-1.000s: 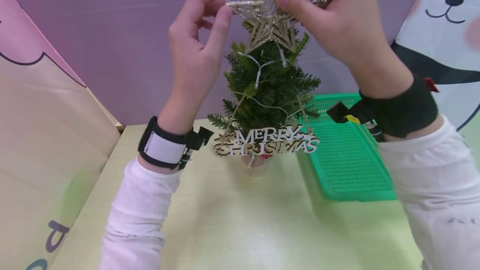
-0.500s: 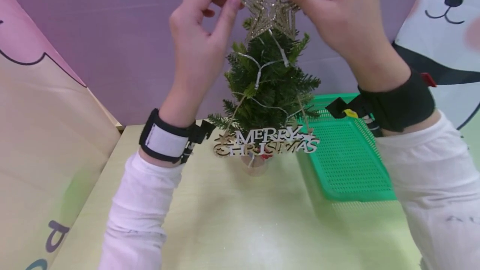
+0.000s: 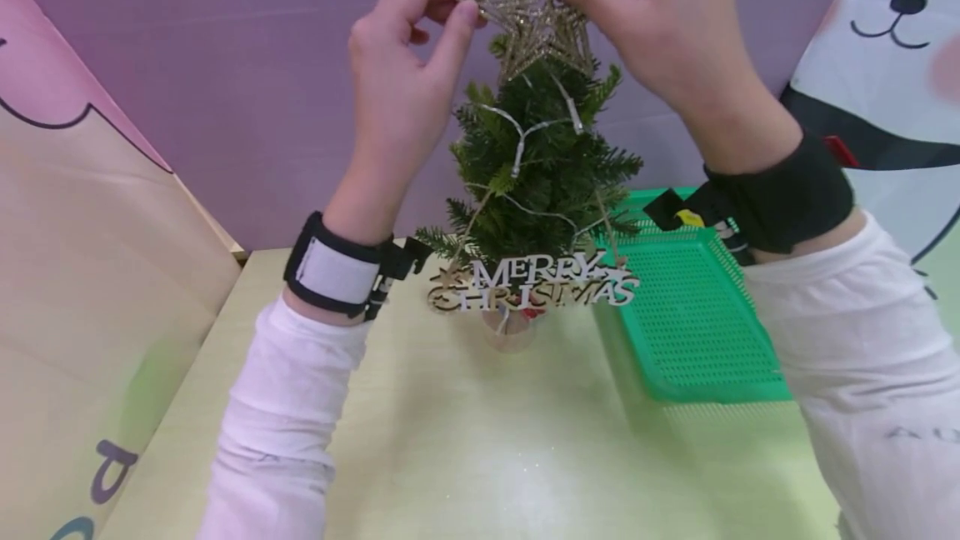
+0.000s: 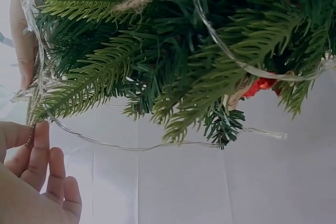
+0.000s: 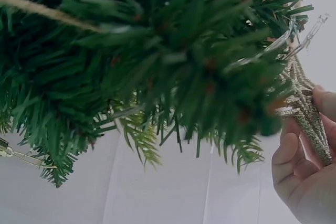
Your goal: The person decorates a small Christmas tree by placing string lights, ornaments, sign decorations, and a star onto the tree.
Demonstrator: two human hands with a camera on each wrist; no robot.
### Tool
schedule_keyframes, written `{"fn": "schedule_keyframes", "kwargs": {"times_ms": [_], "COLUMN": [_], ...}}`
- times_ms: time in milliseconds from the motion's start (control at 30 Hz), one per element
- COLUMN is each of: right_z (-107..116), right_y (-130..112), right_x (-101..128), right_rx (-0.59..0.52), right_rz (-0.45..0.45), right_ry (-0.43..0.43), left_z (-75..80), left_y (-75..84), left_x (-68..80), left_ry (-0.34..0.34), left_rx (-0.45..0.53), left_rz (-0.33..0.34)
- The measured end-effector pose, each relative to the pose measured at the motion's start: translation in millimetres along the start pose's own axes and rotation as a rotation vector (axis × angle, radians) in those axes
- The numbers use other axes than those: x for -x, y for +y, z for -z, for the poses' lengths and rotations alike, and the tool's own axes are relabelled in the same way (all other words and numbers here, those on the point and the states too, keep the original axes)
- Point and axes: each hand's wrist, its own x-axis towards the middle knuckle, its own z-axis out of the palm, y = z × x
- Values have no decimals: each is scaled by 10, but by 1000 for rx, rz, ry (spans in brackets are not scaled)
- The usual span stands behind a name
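Note:
A gold glitter star [image 3: 538, 23] sits at the top of a small green Christmas tree [image 3: 536, 165] on the table. My left hand [image 3: 405, 82] pinches the star's left point between thumb and forefinger. My right hand [image 3: 645, 23] grips the star's upper right side. In the right wrist view the star [image 5: 308, 114] lies against my right hand's fingers [image 5: 294, 166], beside the tree's branches [image 5: 157, 61]. The left wrist view shows my left hand [image 4: 31, 177] at the star's edge [image 4: 31, 114] under the branches [image 4: 173, 51]. A clear light string [image 3: 525, 136] winds around the tree.
A "Merry Christmas" sign [image 3: 532, 283] hangs on twine at the tree's foot. A green perforated tray [image 3: 693, 323] lies to the right of the tree on the pale wooden table [image 3: 480, 457]. A purple wall [image 3: 225, 65] stands behind, with printed panels at both sides.
Both hands have lifted the star slightly and shifted it over the treetop. My left hand's fingers have closed from loose contact into a pinch on the star's left point.

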Motion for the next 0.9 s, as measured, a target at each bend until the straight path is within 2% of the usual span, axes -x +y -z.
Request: {"fn": "schedule_keyframes", "kwargs": {"times_ms": [167, 267, 333, 433, 500, 600, 900], "right_z": [14, 22, 28, 29, 26, 15, -39], "right_y": [-5, -5, 4, -5, -16, -52, -72], "right_x": [0, -3, -11, -18, -20, -13, -39], "right_rx": [32, 53, 62, 70, 75, 82, 134], "right_rz": [-31, -50, -12, -8, -20, -91, -59], "right_ry": [-31, -43, -53, -83, -111, -145, -152], "left_z": [-10, -10, -10, -5, -1, 0, 9], "left_y": [44, 53, 48, 30, 12, -16, -76], "left_x": [-25, -20, -12, -3, 5, 20, 29], "left_ry": [-24, -46, -58, -86, -115, -154, -168], "left_rx": [-4, -21, -35, -55, -66, -70, -69], "left_rz": [168, 185, 189, 216, 245, 286, 335]}}
